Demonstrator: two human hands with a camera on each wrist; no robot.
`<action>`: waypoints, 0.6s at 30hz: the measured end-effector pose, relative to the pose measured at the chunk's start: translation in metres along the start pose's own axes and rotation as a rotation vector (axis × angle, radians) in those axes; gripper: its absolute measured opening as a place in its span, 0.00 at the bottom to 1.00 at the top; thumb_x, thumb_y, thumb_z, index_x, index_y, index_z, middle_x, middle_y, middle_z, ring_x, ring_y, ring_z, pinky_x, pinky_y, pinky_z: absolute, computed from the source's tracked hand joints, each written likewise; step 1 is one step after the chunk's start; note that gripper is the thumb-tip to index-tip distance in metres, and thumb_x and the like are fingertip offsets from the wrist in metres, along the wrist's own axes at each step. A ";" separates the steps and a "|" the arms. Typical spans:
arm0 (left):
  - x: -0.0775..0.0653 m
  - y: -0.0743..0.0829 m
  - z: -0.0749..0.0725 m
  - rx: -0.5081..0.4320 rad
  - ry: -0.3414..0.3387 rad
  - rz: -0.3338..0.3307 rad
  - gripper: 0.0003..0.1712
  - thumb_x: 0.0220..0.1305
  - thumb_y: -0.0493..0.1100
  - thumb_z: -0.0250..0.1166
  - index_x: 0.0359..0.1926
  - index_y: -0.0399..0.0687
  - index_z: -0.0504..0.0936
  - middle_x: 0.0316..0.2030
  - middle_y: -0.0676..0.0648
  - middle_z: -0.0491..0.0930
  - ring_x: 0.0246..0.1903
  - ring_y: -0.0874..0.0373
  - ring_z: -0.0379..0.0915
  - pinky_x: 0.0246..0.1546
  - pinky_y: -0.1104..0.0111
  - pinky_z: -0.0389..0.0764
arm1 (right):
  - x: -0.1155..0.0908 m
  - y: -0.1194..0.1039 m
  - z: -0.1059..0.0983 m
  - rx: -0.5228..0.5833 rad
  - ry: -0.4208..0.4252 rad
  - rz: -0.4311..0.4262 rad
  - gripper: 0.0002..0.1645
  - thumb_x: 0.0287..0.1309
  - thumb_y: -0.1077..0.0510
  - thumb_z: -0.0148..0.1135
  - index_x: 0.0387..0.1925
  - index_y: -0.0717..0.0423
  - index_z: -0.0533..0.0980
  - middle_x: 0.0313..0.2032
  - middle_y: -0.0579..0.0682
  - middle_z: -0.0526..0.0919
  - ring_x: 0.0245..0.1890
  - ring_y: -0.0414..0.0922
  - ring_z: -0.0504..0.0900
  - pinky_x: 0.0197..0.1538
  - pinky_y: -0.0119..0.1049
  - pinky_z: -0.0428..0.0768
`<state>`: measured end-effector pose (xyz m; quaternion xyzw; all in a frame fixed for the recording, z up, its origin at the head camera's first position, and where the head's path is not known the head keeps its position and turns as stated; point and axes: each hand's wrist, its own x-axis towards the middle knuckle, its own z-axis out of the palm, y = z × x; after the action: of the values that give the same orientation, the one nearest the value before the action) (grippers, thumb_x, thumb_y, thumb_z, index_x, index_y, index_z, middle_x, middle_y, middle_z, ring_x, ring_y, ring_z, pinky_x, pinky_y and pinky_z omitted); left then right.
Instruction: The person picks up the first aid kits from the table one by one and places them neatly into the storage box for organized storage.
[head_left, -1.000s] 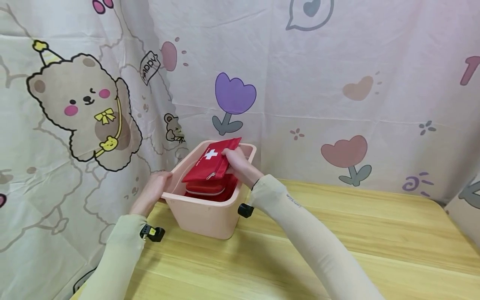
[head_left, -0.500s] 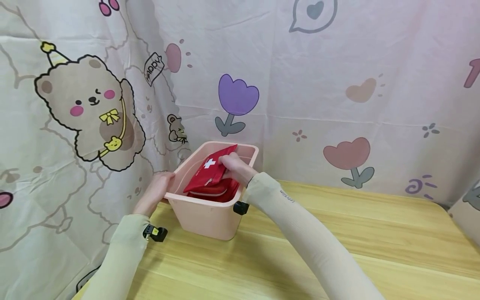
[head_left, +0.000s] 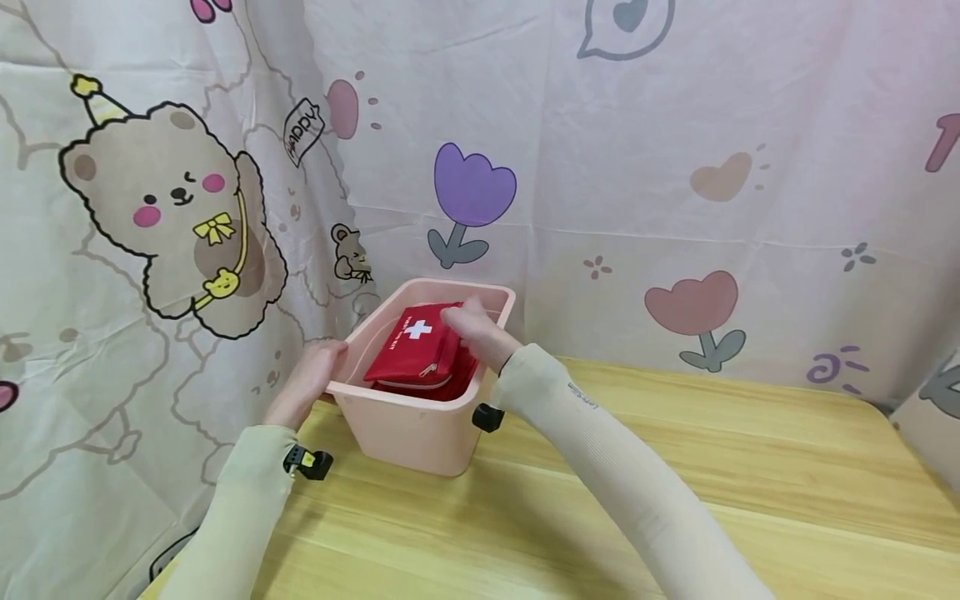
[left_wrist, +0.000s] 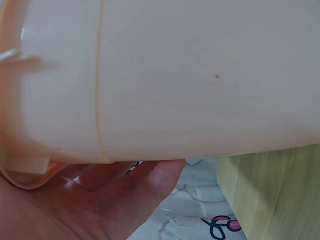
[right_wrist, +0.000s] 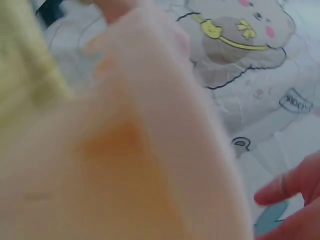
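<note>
A pink plastic bin stands on the table, holding a red zippered first aid pouch with a white cross, which lies over more red items. My left hand grips the bin's left rim; in the left wrist view its fingers lie along the outer wall. Over the right side of the bin is my right hand, blurred, close by the pouch's right edge. The right wrist view shows its fingers spread apart with nothing between them, beyond the bin's rim.
The wooden table extends to the right and front of the bin. A printed cloth with bears and tulips hangs behind and along the left, close to the bin.
The first aid pouch has gone down from the bin's top to lie flat inside. My right hand has let go of it. The left hand has stayed on the rim.
</note>
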<state>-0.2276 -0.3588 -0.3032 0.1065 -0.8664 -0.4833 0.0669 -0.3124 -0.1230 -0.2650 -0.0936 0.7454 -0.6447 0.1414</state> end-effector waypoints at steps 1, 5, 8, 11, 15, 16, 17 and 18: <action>0.000 0.000 0.000 -0.004 -0.003 0.001 0.31 0.75 0.51 0.37 0.65 0.28 0.63 0.56 0.30 0.66 0.48 0.41 0.69 0.34 0.59 0.82 | -0.002 0.000 -0.001 -0.052 -0.004 -0.021 0.34 0.61 0.63 0.59 0.65 0.57 0.56 0.55 0.57 0.70 0.53 0.53 0.76 0.50 0.49 0.81; 0.001 0.000 -0.002 -0.008 -0.015 0.005 0.32 0.75 0.51 0.37 0.63 0.28 0.64 0.54 0.30 0.67 0.47 0.42 0.70 0.33 0.58 0.82 | -0.012 0.002 -0.008 -0.314 -0.049 -0.149 0.37 0.64 0.57 0.58 0.68 0.56 0.51 0.56 0.57 0.69 0.54 0.52 0.76 0.48 0.47 0.81; 0.002 -0.002 -0.003 -0.004 -0.024 0.009 0.32 0.75 0.52 0.37 0.63 0.28 0.64 0.54 0.30 0.67 0.46 0.42 0.71 0.32 0.59 0.83 | -0.015 0.007 -0.016 -0.559 -0.055 -0.282 0.37 0.65 0.55 0.58 0.69 0.55 0.52 0.58 0.56 0.70 0.56 0.50 0.74 0.49 0.45 0.81; 0.002 -0.002 -0.006 0.059 -0.024 0.043 0.32 0.76 0.52 0.36 0.63 0.29 0.65 0.54 0.29 0.68 0.48 0.40 0.71 0.36 0.56 0.82 | -0.015 0.014 -0.026 -0.820 0.010 -0.399 0.38 0.67 0.50 0.56 0.72 0.56 0.54 0.64 0.56 0.67 0.63 0.52 0.68 0.62 0.49 0.71; 0.005 0.005 -0.013 0.343 0.048 0.150 0.32 0.76 0.53 0.37 0.69 0.34 0.60 0.62 0.28 0.65 0.58 0.32 0.65 0.53 0.42 0.71 | -0.016 0.023 -0.049 -1.012 0.103 -0.412 0.42 0.70 0.41 0.50 0.75 0.56 0.51 0.73 0.57 0.56 0.72 0.60 0.52 0.70 0.60 0.50; 0.005 0.008 -0.015 0.430 0.073 0.178 0.33 0.76 0.53 0.38 0.71 0.36 0.58 0.65 0.29 0.63 0.61 0.31 0.62 0.56 0.39 0.66 | -0.017 0.025 -0.057 -1.027 0.113 -0.400 0.44 0.70 0.39 0.48 0.76 0.55 0.49 0.74 0.58 0.53 0.73 0.61 0.49 0.70 0.60 0.47; 0.006 0.012 -0.017 0.513 0.087 0.204 0.34 0.76 0.54 0.38 0.73 0.37 0.55 0.68 0.29 0.59 0.64 0.31 0.58 0.60 0.37 0.60 | -0.017 0.027 -0.064 -1.029 0.121 -0.392 0.44 0.70 0.37 0.47 0.77 0.54 0.48 0.75 0.58 0.51 0.73 0.61 0.47 0.71 0.60 0.46; 0.007 0.016 -0.018 0.573 0.084 0.219 0.36 0.76 0.55 0.38 0.75 0.38 0.51 0.71 0.30 0.54 0.67 0.31 0.52 0.62 0.35 0.54 | -0.018 0.029 -0.072 -1.027 0.124 -0.378 0.45 0.71 0.36 0.44 0.77 0.54 0.47 0.75 0.58 0.48 0.74 0.61 0.44 0.71 0.60 0.44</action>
<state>-0.2322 -0.3670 -0.2796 0.0466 -0.9702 -0.2043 0.1215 -0.3177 -0.0458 -0.2824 -0.2447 0.9413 -0.2166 -0.0847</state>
